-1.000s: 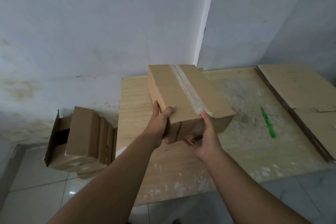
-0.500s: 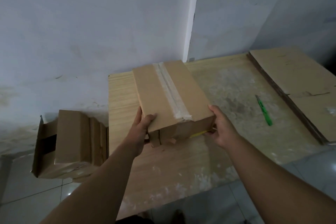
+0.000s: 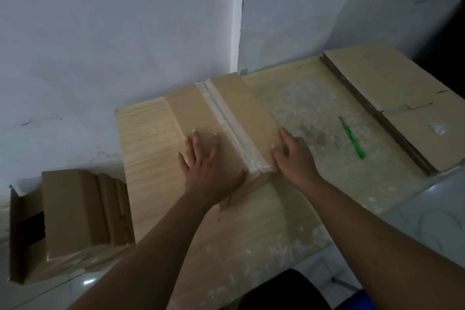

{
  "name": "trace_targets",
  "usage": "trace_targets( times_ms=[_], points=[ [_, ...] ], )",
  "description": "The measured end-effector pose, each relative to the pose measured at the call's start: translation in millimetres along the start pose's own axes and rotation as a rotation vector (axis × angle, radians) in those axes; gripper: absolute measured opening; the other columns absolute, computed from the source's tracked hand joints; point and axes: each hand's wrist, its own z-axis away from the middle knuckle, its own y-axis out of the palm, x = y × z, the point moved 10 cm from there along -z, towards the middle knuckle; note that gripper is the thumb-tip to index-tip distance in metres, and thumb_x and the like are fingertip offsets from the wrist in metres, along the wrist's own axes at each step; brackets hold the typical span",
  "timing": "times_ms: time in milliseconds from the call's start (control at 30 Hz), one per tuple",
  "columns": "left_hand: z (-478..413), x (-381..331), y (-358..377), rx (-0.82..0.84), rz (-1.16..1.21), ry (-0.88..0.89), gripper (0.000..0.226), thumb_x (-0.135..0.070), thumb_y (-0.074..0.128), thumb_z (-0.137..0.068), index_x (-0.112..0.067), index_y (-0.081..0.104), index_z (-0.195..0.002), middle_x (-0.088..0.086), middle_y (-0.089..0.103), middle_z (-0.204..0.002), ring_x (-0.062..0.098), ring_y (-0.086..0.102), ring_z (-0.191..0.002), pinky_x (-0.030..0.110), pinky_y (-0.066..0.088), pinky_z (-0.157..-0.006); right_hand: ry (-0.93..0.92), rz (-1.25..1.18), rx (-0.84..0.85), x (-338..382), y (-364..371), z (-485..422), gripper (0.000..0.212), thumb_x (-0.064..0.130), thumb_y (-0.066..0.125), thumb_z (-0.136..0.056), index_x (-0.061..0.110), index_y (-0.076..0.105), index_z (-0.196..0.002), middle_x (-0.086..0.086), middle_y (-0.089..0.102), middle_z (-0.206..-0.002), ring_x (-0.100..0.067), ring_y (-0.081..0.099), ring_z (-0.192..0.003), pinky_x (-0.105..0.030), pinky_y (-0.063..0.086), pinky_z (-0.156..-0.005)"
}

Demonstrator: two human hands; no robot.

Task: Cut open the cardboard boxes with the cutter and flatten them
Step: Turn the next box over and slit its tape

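A closed brown cardboard box (image 3: 241,106) with a strip of clear tape along its top seam lies on the low wooden table (image 3: 148,138). My left hand (image 3: 206,166) rests flat on the box top, left of the tape, fingers spread. My right hand (image 3: 294,156) touches the box's near right edge with straight fingers. The green cutter (image 3: 352,137) lies on the table to the right of the box, apart from both hands.
A stack of flattened cardboard (image 3: 392,98) lies along the table's right side. On the floor to the left stands a bundle of several more cardboard boxes (image 3: 73,211). Grey walls meet in a corner behind the table.
The box was held up in both hands and has come down onto the table. My left hand moved from the box's side to lie flat on its top.
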Motion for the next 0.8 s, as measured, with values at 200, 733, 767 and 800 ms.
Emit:
trace_targets(
  times_ms=[200,733,767,800],
  points=[
    [-14,-20,2,-0.109,-0.186,-0.053,0.091,-0.080,0.011,-0.088,-0.032,0.000,-0.164,0.017,-0.014,-0.171,0.034,-0.024,-0.155,0.064,-0.016,-0.120,-0.232,0.366,-0.159,6,4,3,0.053,0.042,0.036,-0.101,0.027,0.043,-0.151,-0.017,0.054,-0.110,-0.035,0.051,-0.091,-0.042,0.047,-0.074],
    [-26,-68,24,-0.201,-0.264,-0.001,0.075,-0.070,0.026,-0.095,-0.041,0.017,-0.164,0.003,0.014,-0.173,0.019,0.008,-0.160,0.047,0.013,-0.126,0.274,0.321,-0.040,-222,-110,-109,0.043,0.034,0.062,-0.086,0.009,0.051,-0.120,-0.021,0.052,-0.124,-0.042,0.048,-0.119,-0.050,0.036,-0.101],
    [-26,-68,24,-0.195,-0.263,-0.007,0.074,-0.070,0.025,-0.096,-0.042,0.015,-0.163,0.002,0.013,-0.173,0.018,0.006,-0.160,0.046,0.012,-0.127,0.286,0.312,-0.027,-229,-110,-113,0.043,0.033,0.063,-0.087,0.011,0.050,-0.121,-0.021,0.052,-0.125,-0.041,0.047,-0.121,-0.050,0.036,-0.102],
    [-26,-67,23,-0.196,-0.267,-0.013,0.074,-0.071,0.025,-0.096,-0.044,0.013,-0.163,0.001,0.011,-0.173,0.017,0.005,-0.160,0.046,0.012,-0.127,0.284,0.305,-0.026,-233,-110,-116,0.042,0.031,0.063,-0.088,0.012,0.049,-0.123,-0.021,0.054,-0.126,-0.041,0.048,-0.121,-0.050,0.036,-0.102]
  ],
)
